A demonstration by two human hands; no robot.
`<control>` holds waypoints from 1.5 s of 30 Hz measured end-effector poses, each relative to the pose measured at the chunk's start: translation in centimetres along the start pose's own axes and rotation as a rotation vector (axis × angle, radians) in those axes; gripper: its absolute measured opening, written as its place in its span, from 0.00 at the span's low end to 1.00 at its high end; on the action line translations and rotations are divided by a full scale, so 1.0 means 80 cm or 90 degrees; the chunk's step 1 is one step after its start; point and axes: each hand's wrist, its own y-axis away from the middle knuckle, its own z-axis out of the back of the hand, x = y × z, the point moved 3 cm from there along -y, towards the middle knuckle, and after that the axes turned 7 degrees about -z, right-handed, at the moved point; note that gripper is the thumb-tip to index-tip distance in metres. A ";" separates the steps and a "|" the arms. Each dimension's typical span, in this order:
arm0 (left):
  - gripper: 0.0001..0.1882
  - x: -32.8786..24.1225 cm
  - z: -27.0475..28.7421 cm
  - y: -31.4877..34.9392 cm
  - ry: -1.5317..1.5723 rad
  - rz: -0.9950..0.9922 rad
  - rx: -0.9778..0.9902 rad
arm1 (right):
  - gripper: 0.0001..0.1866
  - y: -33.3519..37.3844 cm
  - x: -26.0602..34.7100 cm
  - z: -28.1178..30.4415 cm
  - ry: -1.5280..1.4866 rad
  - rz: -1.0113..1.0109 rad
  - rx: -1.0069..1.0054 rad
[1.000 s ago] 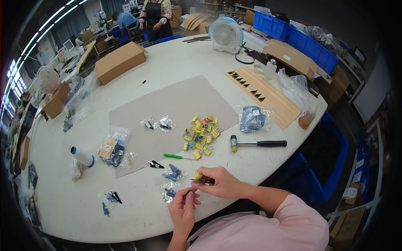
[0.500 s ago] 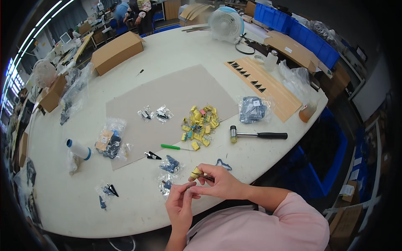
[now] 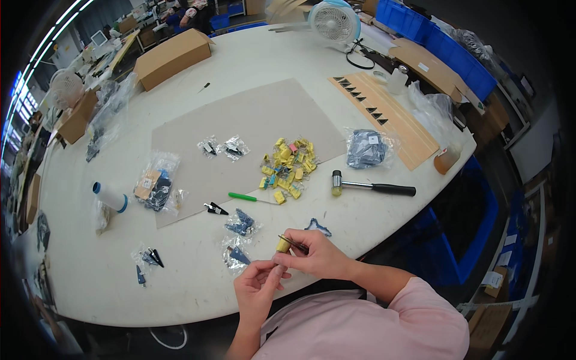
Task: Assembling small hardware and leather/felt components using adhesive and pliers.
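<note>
My right hand (image 3: 318, 255) is closed around a yellow binder clip (image 3: 282, 245), with a dark, thin piece along the fingers. Close against its fingertips is my left hand (image 3: 257, 289), thumb and forefinger pinched together; whatever lies between them is too small to make out. Just beyond the hands lie a blue denim scrap (image 3: 318, 227) and two clear bags, one with blue denim pieces (image 3: 241, 223) and one with a blue pointed piece (image 3: 239, 255). Farther off sits a heap of mostly yellow binder clips (image 3: 289, 168), beside a green-handled awl (image 3: 242, 197).
A mallet (image 3: 375, 188) and a bag of denim pieces (image 3: 366, 149) lie right. Behind them, a wooden board (image 3: 396, 129) carries several dark triangles. On the left are a thread cone (image 3: 110, 198) and bagged parts (image 3: 156, 189). A fan (image 3: 333, 24) stands at the back.
The whole view has shifted slightly, so the table sits higher in the picture. My left fingers have spread a little beside the right hand, which still holds the yellow binder clip.
</note>
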 end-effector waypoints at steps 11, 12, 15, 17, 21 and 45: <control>0.05 0.006 0.010 -0.007 0.097 0.123 -0.038 | 0.10 -0.015 -0.026 0.001 -0.168 -0.058 -0.068; 0.05 0.009 0.013 -0.009 0.113 0.117 -0.053 | 0.10 -0.021 -0.026 0.007 -0.216 -0.065 -0.099; 0.05 0.013 0.018 -0.012 0.131 0.120 -0.093 | 0.11 -0.024 -0.023 0.003 -0.158 -0.080 -0.038; 0.05 0.014 0.018 -0.010 0.136 0.122 -0.103 | 0.11 -0.025 -0.037 -0.004 -0.138 -0.060 -0.030; 0.05 0.017 0.014 -0.014 0.124 0.071 -0.087 | 0.11 -0.025 -0.030 -0.003 -0.081 -0.043 -0.020; 0.09 0.015 0.009 -0.013 0.141 0.026 -0.149 | 0.09 -0.004 -0.051 -0.010 -0.163 -0.089 -0.057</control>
